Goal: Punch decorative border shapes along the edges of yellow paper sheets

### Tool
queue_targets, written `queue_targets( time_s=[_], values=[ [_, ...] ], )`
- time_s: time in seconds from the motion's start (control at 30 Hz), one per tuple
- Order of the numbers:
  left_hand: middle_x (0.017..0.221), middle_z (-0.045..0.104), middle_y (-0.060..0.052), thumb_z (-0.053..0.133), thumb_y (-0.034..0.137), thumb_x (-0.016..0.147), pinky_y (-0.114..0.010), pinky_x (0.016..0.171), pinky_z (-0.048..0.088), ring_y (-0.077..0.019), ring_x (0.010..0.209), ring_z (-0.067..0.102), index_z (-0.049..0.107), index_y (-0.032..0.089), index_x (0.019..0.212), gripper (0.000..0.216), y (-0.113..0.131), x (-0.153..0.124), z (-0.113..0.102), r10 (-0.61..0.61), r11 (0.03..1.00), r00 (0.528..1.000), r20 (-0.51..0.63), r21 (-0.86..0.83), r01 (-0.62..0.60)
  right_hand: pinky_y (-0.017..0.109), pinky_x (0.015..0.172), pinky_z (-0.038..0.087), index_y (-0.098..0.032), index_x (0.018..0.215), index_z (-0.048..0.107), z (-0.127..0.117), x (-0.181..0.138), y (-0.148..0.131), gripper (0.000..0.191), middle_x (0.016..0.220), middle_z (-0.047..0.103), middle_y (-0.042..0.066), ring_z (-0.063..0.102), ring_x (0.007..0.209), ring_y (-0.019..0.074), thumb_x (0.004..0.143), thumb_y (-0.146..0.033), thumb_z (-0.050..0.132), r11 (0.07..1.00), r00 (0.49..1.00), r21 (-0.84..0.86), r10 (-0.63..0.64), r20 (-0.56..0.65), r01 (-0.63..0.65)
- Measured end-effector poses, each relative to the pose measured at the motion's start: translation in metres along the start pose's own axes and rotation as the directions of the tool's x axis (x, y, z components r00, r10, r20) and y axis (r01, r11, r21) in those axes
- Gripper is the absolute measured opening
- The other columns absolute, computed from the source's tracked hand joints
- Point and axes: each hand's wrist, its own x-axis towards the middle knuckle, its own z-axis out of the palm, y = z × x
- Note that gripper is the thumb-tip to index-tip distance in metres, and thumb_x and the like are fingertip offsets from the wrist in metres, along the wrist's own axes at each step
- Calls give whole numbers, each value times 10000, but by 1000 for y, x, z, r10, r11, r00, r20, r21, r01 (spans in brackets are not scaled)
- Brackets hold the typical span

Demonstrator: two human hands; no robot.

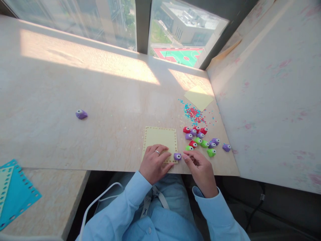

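A square of pale yellow paper (pixel 160 135) with small holes punched along its edges lies near the table's front edge. My left hand (pixel 155 162) rests on its lower part, fingers apart, a ring on one finger. At the paper's lower right corner sits a small purple craft punch (pixel 177 156) with a star on its round top. My right hand (pixel 200 167) is just right of this punch, thumb and forefinger drawn together. Whether anything small is between those fingertips is hidden.
Several red, purple and green craft punches (pixel 205 144) cluster at the right. Behind them lie red and blue paper bits (pixel 194 114) and a plain yellow sheet (pixel 199 97). Another purple punch (pixel 81 114) stands far left. Blue punched paper (pixel 22 194) lies on a lower surface. A wall (pixel 265 100) bounds the right.
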Motion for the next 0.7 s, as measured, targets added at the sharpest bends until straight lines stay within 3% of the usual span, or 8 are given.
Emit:
queue_targets(
  time_s=[0.13,0.27,0.53,0.7],
  values=[
    [1111,687,-81,634,373,873,-430,872,408,-270,1079,573,691,207,965,198,2,0,-2,9,999,1000,9,-41,-8,301,603,491,-176,876,732,1,9,-5,368,716,696,52,604,626,180,760,-525,707,984,984,78,150,93,-157],
    [1066,694,-83,558,233,868,-424,866,408,-256,1045,580,692,194,950,162,4,1,-4,-9,995,1000,-20,-95,7,273,538,451,-167,786,712,2,15,-7,391,645,670,34,570,567,158,692,-543,755,961,960,133,216,179,-241],
    [988,703,-68,524,178,844,-417,836,405,-239,978,589,691,198,871,171,4,2,-5,-18,993,1000,-17,-117,16,237,411,394,-168,673,653,2,25,-9,420,549,603,-1,491,456,114,586,-550,806,941,934,124,282,220,-313],
    [974,704,-68,519,183,859,-411,835,410,-234,973,592,692,203,846,174,4,1,-4,-23,994,1000,-17,-105,21,223,368,368,-177,647,621,2,27,-11,394,512,571,-20,481,412,104,612,-530,791,953,934,78,269,235,-294]
  ],
)
